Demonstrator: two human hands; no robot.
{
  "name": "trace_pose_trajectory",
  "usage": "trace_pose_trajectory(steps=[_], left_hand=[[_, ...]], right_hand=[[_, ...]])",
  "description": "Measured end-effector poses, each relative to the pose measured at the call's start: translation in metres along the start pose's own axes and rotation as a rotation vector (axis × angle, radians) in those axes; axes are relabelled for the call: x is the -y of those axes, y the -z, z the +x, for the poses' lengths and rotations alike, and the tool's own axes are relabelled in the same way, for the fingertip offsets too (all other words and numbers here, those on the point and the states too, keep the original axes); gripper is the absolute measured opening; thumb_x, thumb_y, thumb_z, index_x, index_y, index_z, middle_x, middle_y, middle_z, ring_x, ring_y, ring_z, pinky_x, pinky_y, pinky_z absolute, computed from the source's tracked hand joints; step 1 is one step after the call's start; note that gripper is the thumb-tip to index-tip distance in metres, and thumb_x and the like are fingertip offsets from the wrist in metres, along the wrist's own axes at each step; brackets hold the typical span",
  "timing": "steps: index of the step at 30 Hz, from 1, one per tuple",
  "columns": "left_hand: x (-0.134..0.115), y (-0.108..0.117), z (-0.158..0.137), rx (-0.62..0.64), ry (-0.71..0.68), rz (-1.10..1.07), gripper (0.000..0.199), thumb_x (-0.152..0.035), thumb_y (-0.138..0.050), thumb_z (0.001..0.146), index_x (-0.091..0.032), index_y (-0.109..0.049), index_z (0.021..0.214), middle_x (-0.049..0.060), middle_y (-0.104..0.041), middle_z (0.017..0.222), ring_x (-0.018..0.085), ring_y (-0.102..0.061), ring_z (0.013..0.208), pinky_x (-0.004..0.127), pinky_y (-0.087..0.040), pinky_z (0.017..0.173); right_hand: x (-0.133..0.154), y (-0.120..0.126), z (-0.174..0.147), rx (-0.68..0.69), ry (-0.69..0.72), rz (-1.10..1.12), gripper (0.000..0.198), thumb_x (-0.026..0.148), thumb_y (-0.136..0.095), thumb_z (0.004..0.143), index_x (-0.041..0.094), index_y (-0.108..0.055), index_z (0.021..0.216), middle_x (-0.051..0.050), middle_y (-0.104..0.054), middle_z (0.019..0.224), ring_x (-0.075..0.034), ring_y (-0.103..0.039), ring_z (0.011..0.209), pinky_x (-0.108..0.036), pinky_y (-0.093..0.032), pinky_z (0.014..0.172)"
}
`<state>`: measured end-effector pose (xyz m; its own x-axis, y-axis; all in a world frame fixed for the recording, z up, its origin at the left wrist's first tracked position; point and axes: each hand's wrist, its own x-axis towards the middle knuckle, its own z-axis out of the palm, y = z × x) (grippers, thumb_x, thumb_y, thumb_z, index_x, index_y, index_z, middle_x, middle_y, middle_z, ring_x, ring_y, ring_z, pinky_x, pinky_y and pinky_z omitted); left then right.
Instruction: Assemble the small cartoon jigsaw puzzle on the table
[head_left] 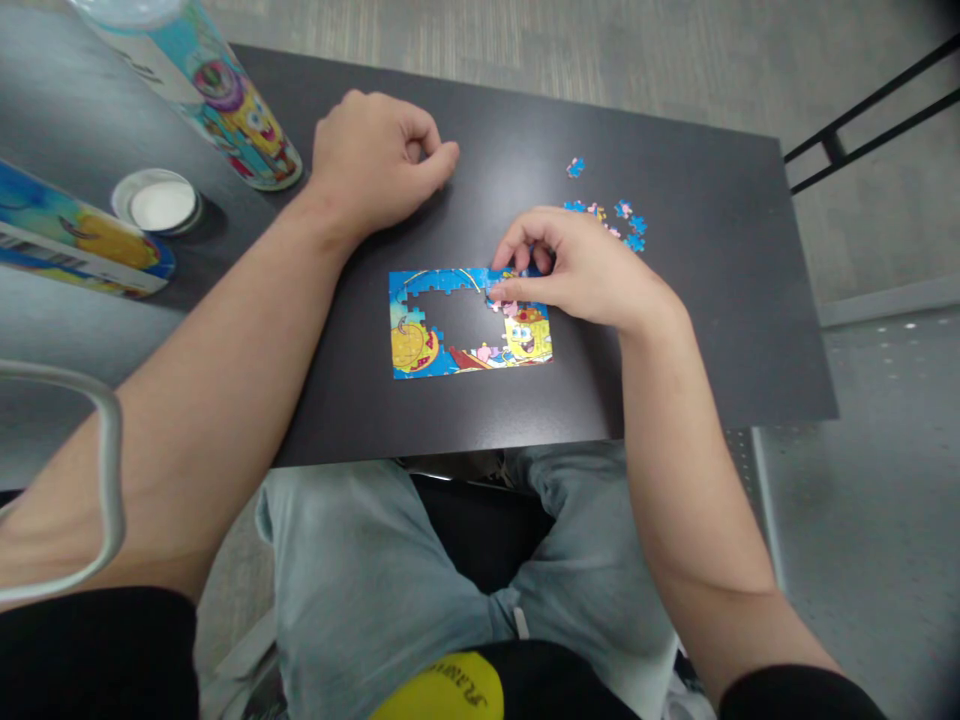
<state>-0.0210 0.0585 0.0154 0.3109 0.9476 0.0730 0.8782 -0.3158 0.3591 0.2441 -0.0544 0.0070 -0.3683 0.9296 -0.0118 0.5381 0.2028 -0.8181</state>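
A partly assembled jigsaw puzzle [412, 345] lies flat on the dark table, its border joined around an open middle where the tabletop shows. My right hand [581, 265] is over the puzzle's upper right part, with thumb and index finger pinching a small puzzle piece [493, 296] at the inner edge of the border. The fingers partly cover that corner. Beyond this hand lie several loose puzzle pieces [636, 226], and a single blue and pink piece [575, 167] sits farther off. My left hand [379, 160] rests on the table above the puzzle, loosely curled, with nothing visible in it.
A tall cartoon-printed canister [240, 115] stands at the left, near a round white lid [159, 203] and another printed tube [82, 235]. A white cable-like loop [112, 470] crosses the left foreground. The dark table [720, 290] ends just before my legs.
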Motion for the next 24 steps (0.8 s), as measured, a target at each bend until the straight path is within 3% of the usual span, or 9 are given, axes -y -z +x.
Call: trace_pose_trajectory(steps=[7, 17, 22, 24], left_hand=[[0.001, 0.0, 0.0, -0.007, 0.001, -0.042, 0.062, -0.076, -0.053, 0.106, -0.046, -0.102, 0.128, 0.003, -0.097, 0.124, 0.04, -0.082, 0.12, 0.059, -0.061, 0.118], [0.002, -0.001, 0.0, -0.021, 0.001, -0.016, 0.069, -0.075, -0.052, 0.106, -0.038, -0.103, 0.132, 0.007, -0.096, 0.123, 0.04, -0.083, 0.117, 0.057, -0.061, 0.116], [0.002, -0.001, 0.0, -0.012, 0.013, -0.034, 0.063, -0.074, -0.055, 0.108, -0.036, -0.101, 0.127, 0.008, -0.095, 0.122, 0.037, -0.081, 0.111, 0.054, -0.059, 0.113], [0.003, -0.002, 0.001, -0.022, 0.013, -0.039, 0.06, -0.072, -0.057, 0.11, -0.033, -0.1, 0.123, 0.009, -0.095, 0.122, 0.036, -0.081, 0.112, 0.052, -0.059, 0.112]], right_hand=[[0.0, -0.001, 0.001, -0.007, 0.013, -0.004, 0.035, 0.042, -0.121, 0.093, 0.03, -0.089, 0.103, -0.004, -0.077, 0.1, -0.031, -0.073, 0.107, -0.047, -0.063, 0.092], [0.003, 0.001, 0.004, 0.0, 0.041, -0.07, 0.033, 0.026, -0.12, 0.092, 0.03, -0.088, 0.098, -0.004, -0.075, 0.102, -0.031, -0.072, 0.105, -0.049, -0.062, 0.095], [0.013, 0.013, -0.005, -0.084, 0.044, -0.069, 0.02, 0.038, -0.105, 0.11, 0.029, -0.088, 0.104, -0.004, -0.076, 0.097, -0.029, -0.072, 0.097, -0.048, -0.063, 0.094], [0.009, 0.026, -0.011, -0.164, 0.02, -0.059, 0.03, 0.053, -0.101, 0.114, 0.028, -0.087, 0.108, -0.004, -0.074, 0.093, -0.028, -0.071, 0.093, -0.046, -0.062, 0.09]])
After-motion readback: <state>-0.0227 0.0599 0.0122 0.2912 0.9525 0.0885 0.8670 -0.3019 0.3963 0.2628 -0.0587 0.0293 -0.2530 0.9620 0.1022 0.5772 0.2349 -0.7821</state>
